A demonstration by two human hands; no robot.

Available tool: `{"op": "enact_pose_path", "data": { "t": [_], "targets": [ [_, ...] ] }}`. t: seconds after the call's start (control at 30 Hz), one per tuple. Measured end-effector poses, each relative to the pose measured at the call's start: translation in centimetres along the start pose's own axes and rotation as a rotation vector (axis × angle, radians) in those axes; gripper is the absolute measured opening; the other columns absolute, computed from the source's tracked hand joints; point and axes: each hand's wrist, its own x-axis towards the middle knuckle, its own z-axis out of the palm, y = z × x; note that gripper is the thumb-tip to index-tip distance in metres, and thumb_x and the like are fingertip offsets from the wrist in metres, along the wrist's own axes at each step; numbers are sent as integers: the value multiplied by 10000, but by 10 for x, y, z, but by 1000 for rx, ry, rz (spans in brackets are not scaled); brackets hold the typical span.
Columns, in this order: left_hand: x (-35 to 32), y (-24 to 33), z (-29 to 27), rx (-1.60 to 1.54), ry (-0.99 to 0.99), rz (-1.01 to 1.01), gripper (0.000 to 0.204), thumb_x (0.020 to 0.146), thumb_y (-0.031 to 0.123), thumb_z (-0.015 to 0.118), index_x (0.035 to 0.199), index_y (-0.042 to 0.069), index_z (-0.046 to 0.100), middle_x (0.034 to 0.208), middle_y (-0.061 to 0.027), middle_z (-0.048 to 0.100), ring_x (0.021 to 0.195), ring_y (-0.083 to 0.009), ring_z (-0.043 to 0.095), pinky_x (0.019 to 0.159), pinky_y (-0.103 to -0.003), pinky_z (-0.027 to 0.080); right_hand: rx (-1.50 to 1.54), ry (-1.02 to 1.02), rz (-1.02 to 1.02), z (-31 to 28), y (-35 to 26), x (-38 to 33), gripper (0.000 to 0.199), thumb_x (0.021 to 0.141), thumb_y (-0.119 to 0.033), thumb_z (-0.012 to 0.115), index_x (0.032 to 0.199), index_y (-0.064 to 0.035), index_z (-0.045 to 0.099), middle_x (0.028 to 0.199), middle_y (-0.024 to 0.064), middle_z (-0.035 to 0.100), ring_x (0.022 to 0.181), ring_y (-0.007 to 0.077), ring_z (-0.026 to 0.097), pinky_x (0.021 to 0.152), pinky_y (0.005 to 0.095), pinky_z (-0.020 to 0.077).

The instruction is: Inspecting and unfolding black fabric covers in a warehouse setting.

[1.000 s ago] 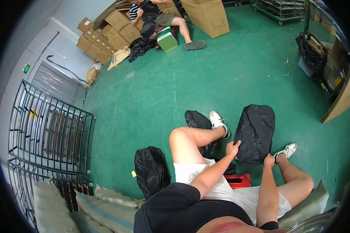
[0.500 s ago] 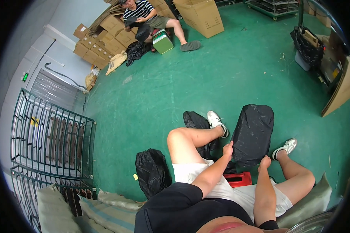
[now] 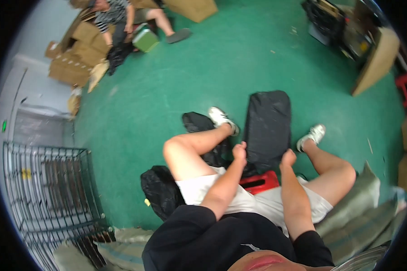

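Left hand: the left hand (image 3: 239, 151) is closed in a fist on the near left edge of a flat, black, rectangular plastic-wrapped bundle (image 3: 267, 126); fingers clenched on the wrapping.
Right hand: the right hand (image 3: 288, 158) pinches the near right edge of the same bundle, fingers curled and grasping the film.
Bundle position: it lies on the green painted floor (image 3: 239, 67) between the person's spread legs, its far end pointing away, its near end just above a low red plastic stool (image 3: 260, 182).
Material: the black wrap looks thin, matt and slightly crinkled, with soft rounded corners; what is inside cannot be told.
Handling, as a judgement: both grips sit at the near corners, so an even pull from both sides should keep the film from tearing or the bundle from skewing; thin film stretches, so a grip close to the edge fold would likely hold better.
Nearby: a crumpled black plastic bag (image 3: 199, 124) lies beside the left shoe, and another black bag (image 3: 160, 189) rests by the left hip.
Background: brown cardboard boxes (image 3: 72, 58) are stacked near another seated person; a grey wire cage (image 3: 49, 189) stands at the left.
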Motion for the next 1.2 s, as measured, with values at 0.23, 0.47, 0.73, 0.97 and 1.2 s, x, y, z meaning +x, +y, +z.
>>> {"op": "enact_pose_path", "data": {
  "t": [0.23, 0.47, 0.73, 0.97, 1.2],
  "targets": [
    [-27, 8, 19, -327, 49, -81, 367, 929, 194, 634, 623, 135, 440, 647, 38, 405, 667, -113, 378, 658, -286, 360, 98, 189, 121, -16, -17, -24, 425, 815, -281, 478, 865, 102, 656, 902, 282, 653, 876, 402, 604, 816, 471, 438],
    [-33, 14, 27, -100, 56, 21, 412, 931, 338, 633, 659, 65, 489, 654, 5, 464, 658, -116, 408, 649, -305, 397, -184, 68, 128, -27, -14, -6, 433, 802, -342, 501, 934, 17, 705, 1042, 225, 663, 1022, 422, 594, 877, 555, 422],
    [-2, 33, 16, -75, 139, 16, 421, 929, 384, 634, 713, 42, 519, 713, -5, 494, 686, -131, 422, 676, -313, 402, -31, 129, -565, -10, -56, -49, 209, 792, -161, 571, 674, -7, 494, 782, 159, 551, 761, 313, 536, 708, 414, 418],
    [-18, 100, 36, -523, -172, -245, 256, 909, 349, 660, 951, 100, 618, 951, -26, 625, 862, -145, 600, 662, -311, 488, 777, -205, -3, -4, -94, -10, 230, 956, -213, 526, 747, -121, 498, 661, -48, 487, 558, 63, 446, 427, 239, 273],
    [48, 284, 84, -711, -472, -2, 162, 925, 246, 628, 908, 102, 555, 842, -36, 612, 721, -135, 604, 574, -292, 488, 953, -683, -48, -22, -304, 7, 185, 1013, -244, 428, 968, -87, 515, 899, 67, 591, 778, 190, 583, 710, 344, 497]
  ]
}}
